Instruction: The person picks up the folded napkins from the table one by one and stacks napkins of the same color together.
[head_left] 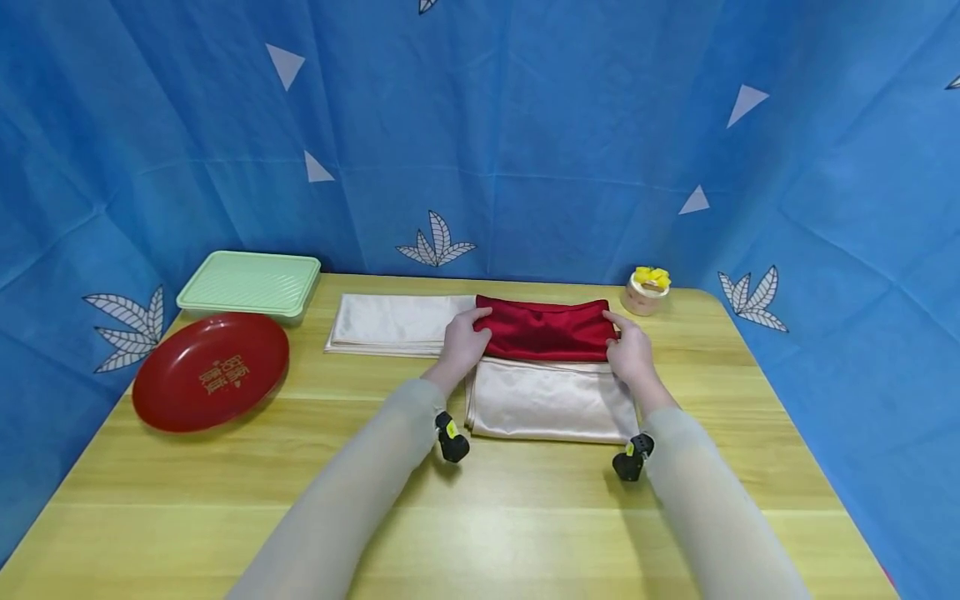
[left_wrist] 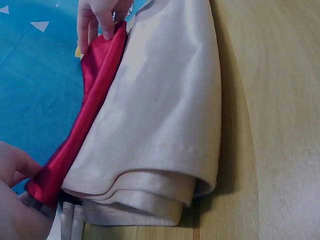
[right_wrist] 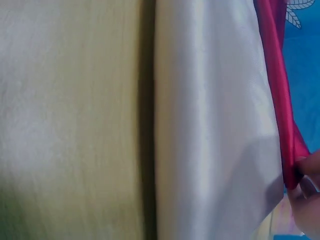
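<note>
A folded red satin cloth (head_left: 547,332) is stretched between both hands, overlapping the far edge of a folded cream satin cloth (head_left: 555,402). My left hand (head_left: 463,343) pinches its left end, and my right hand (head_left: 630,348) pinches its right end. In the left wrist view the red cloth (left_wrist: 80,130) runs from one hand to the other beside the layered cream folds (left_wrist: 160,110). The right wrist view has the thumb and fingers (right_wrist: 309,167) gripping the red corner. Another folded white satin cloth (head_left: 401,323) lies flat to the left, partly behind my left hand.
A red oval plate (head_left: 213,367) with gold characters leans against a light green lidded box (head_left: 251,283) at the table's left. Near the back right stands a small round pink container (head_left: 645,296) with a yellow bow. Blue curtain (head_left: 480,125) surrounds the wooden table (head_left: 517,517).
</note>
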